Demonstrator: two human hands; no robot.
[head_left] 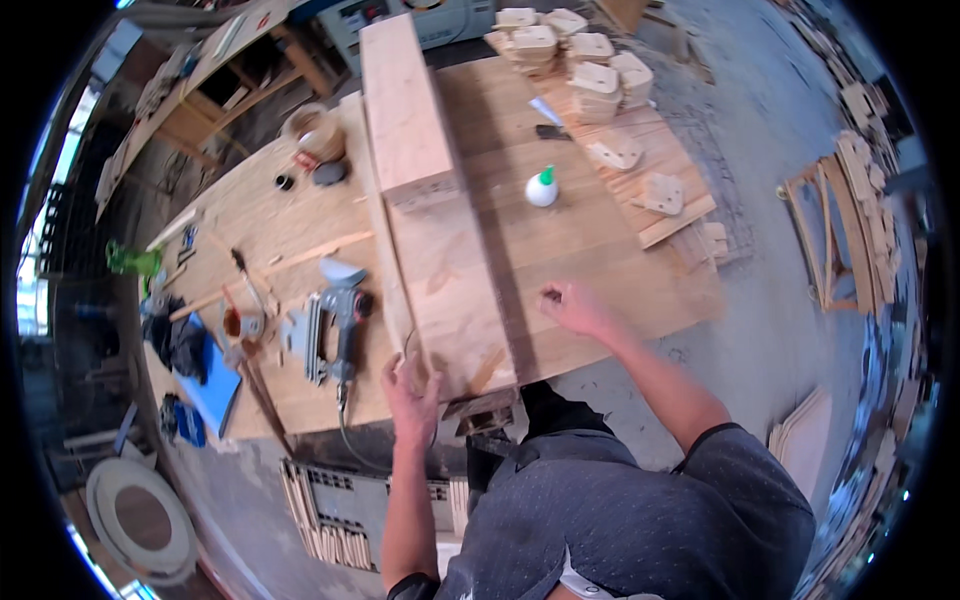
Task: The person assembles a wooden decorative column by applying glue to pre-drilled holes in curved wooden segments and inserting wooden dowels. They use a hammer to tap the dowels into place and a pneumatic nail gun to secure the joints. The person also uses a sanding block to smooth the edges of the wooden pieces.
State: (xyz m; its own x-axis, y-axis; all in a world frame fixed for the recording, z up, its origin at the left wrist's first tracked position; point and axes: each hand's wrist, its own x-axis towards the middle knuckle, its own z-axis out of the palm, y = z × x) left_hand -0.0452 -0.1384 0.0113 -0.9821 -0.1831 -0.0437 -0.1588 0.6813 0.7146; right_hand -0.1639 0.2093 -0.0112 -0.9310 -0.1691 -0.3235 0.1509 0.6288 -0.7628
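A long, pale wooden beam (450, 270) runs across the workbench, with a thick wooden block (405, 100) lying on its far part. My left hand (410, 398) is at the near end of the beam, on its left edge, fingers apart and holding nothing. A thin wooden strip (378, 215) lies along that same edge. To the right of the beam, my right hand (578, 308) hovers over the bench top, slightly blurred. Its fingers are curled together around a dark spot that I cannot make out. Left of the beam lies a nail gun (345, 325) with a hose attached.
A white bottle with a green cap (541, 188) stands right of the beam. Several stacked wooden pieces (595, 80) rest on a board (665, 170) at the far right. A jar (315, 132), a cup (243, 323) and a blue sheet (210, 380) are on the left.
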